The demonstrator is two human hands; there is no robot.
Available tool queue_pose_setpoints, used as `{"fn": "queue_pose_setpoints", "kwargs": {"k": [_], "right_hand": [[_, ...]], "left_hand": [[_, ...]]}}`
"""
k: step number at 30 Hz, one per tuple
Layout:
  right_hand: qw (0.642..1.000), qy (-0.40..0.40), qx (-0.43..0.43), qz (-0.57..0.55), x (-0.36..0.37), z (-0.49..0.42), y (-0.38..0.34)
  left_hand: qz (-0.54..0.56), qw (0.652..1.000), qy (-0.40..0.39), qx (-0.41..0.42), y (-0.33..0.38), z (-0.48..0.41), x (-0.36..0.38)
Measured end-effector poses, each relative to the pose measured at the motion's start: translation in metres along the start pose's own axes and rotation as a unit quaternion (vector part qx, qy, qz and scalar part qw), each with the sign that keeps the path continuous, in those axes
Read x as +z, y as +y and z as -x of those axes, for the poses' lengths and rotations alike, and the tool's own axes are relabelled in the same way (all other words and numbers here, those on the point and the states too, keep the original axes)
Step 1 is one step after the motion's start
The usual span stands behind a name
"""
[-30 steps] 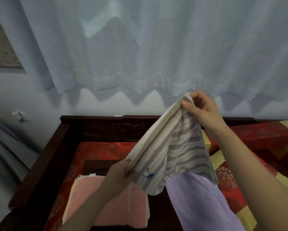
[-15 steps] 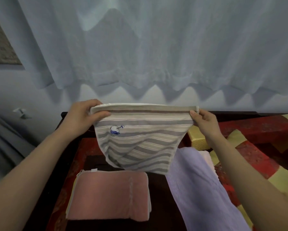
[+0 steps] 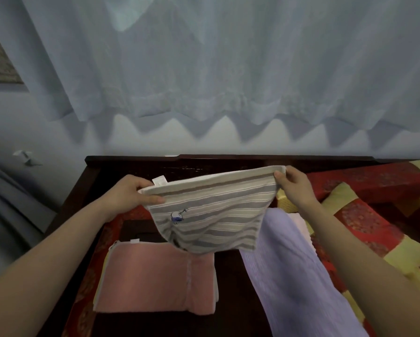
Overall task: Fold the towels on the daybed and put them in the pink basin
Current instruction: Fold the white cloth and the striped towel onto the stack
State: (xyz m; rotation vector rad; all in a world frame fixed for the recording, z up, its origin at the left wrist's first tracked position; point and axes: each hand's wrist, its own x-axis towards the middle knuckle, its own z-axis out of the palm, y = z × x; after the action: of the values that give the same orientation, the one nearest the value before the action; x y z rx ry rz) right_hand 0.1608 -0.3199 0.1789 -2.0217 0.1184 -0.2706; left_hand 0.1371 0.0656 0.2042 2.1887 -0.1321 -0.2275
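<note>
A beige and grey striped towel [image 3: 211, 215] with a small blue embroidered figure hangs spread in the air over the daybed. My left hand [image 3: 128, 193] pinches its upper left corner, beside a white label. My right hand [image 3: 292, 186] pinches the upper right corner. Below it a folded pink towel [image 3: 155, 278] lies flat on the daybed, on top of other folded cloth. A lavender towel [image 3: 294, 271] lies stretched out to the right. The pink basin is not in view.
The dark wooden daybed frame [image 3: 131, 160] runs along the back and left. A red and yellow patterned cushion [image 3: 374, 215] covers the right side. A pale curtain [image 3: 204, 69] hangs over the wall behind.
My left hand rose from the towel's lower corner to the top left, spreading the towel wide. Since then both hands have lowered it a little toward the daybed.
</note>
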Motion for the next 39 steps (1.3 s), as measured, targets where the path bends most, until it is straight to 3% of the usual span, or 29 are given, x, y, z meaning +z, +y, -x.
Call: {"fn": "queue_pose_setpoints", "kwargs": {"k": [2,5,9,13,17,22,25,26,27,29,31,32,36,39], "right_hand": [[1.000,0.030,0.006,-0.002,0.001,-0.001,0.002],[0.993,0.055,0.025,-0.098,-0.005,0.002,-0.001],[0.982,0.001,0.046,-0.182,-0.023,0.034,0.002],[0.980,-0.112,0.064,-0.155,-0.034,0.091,0.042],[0.970,-0.210,0.117,-0.042,-0.019,0.138,0.107],[0.950,-0.281,0.125,0.049,0.021,0.161,0.165],[0.947,-0.284,0.139,0.048,0.031,0.154,0.172],[0.947,-0.284,0.146,0.036,0.032,0.151,0.172],[0.946,-0.287,0.149,0.025,0.032,0.149,0.171],[0.943,-0.301,0.143,0.008,0.032,0.145,0.166],[0.936,-0.320,0.143,-0.003,0.031,0.142,0.164],[0.932,-0.332,0.145,-0.006,0.030,0.141,0.162],[0.920,-0.360,0.153,0.013,0.028,0.139,0.165],[0.912,-0.380,0.151,0.029,0.026,0.138,0.166]], "left_hand": [[-0.011,0.998,0.063,0.025,0.004,-0.006,0.003],[0.014,0.983,0.156,0.097,0.015,-0.003,0.005],[-0.005,0.964,0.208,0.168,0.015,0.036,0.015],[-0.046,0.975,0.129,0.175,-0.043,0.089,0.057],[-0.125,0.969,-0.064,0.203,-0.127,0.120,0.117],[-0.169,0.964,-0.191,0.081,-0.200,0.121,0.158],[-0.183,0.939,-0.287,-0.053,-0.204,0.082,0.149],[-0.159,0.941,-0.287,-0.080,-0.196,0.062,0.146],[-0.121,0.955,-0.256,-0.092,-0.180,0.039,0.144],[-0.026,0.990,-0.107,-0.086,-0.144,-0.013,0.146],[0.048,0.990,0.009,-0.129,-0.110,-0.063,0.157],[0.060,0.984,0.024,-0.166,-0.105,-0.083,0.164],[0.073,0.948,-0.046,-0.306,-0.115,-0.130,0.196],[0.099,0.938,-0.047,-0.329,-0.125,-0.136,0.207]]}}
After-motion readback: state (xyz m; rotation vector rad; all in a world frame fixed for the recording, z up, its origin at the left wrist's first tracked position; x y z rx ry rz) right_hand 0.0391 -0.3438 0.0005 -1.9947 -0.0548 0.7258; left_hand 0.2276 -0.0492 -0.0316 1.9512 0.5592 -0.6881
